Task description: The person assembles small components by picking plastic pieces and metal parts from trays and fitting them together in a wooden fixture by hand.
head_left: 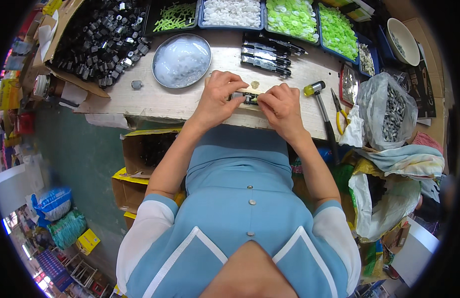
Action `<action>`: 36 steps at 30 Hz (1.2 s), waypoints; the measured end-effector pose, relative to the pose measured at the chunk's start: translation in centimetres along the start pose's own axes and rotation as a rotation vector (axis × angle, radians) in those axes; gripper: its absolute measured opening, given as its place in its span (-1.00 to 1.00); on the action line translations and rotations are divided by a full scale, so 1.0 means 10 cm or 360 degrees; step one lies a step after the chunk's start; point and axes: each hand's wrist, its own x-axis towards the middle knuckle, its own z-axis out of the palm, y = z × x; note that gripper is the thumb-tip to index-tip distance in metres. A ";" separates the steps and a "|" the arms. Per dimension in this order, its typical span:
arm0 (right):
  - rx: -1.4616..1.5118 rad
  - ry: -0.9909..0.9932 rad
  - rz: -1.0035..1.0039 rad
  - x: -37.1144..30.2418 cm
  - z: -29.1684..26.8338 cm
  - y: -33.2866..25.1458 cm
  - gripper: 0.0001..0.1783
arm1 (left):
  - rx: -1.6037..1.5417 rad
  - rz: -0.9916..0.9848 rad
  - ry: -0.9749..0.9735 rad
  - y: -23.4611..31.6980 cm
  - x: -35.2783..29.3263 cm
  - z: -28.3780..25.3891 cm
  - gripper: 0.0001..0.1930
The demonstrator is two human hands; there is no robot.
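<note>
At the front edge of the workbench, both hands meet over a small black mechanical assembly point(248, 98) with a silvery end and a pale part inside. My left hand point(215, 98) grips its left end between thumb and fingers. Its right end is pinched by my right hand point(283, 108), where a bit of light green shows at the fingertips; the fingers partly hide it. Just beyond lie several similar long black-and-silver assemblies point(265, 58) side by side. A round metal dish point(181, 86) of whitish translucent grease stands left of them.
Dark metal-and-black parts fill a cardboard box point(65, 39) at left. Trays of green parts point(292, 20) and white parts point(232, 13) line the back. A hammer point(324, 109), yellow-handled pliers point(340, 114) and a plastic bag of metal parts point(389, 111) lie right. One loose part point(136, 85) sits left.
</note>
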 end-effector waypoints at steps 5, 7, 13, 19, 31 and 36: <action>-0.0145 -0.0162 -0.0021 -0.02 0.04 0.01 -0.91 | 0.0163 -0.0048 -0.0200 0.03 0.01 0.07 -0.71; -0.0080 -0.0137 0.0011 0.01 0.01 0.03 -0.90 | 0.0196 -0.0081 -0.0289 0.03 0.06 0.08 -0.71; -0.0002 -0.0179 0.0032 0.00 -0.04 0.07 -0.85 | 0.0369 -0.0098 -0.0425 0.06 0.20 0.10 -0.80; 0.0000 0.0100 0.0134 -0.07 -0.36 0.30 -0.88 | 0.0542 -0.0110 -0.0773 0.20 0.41 0.06 -0.82; -0.0632 0.0262 0.0938 -0.49 -1.16 1.49 -0.84 | 0.0698 0.0438 -0.0570 0.62 2.05 0.93 -0.79; -0.0948 0.0028 0.1108 -0.41 -1.13 1.68 -0.82 | 0.0795 0.0451 -0.0372 0.59 2.60 1.65 -0.78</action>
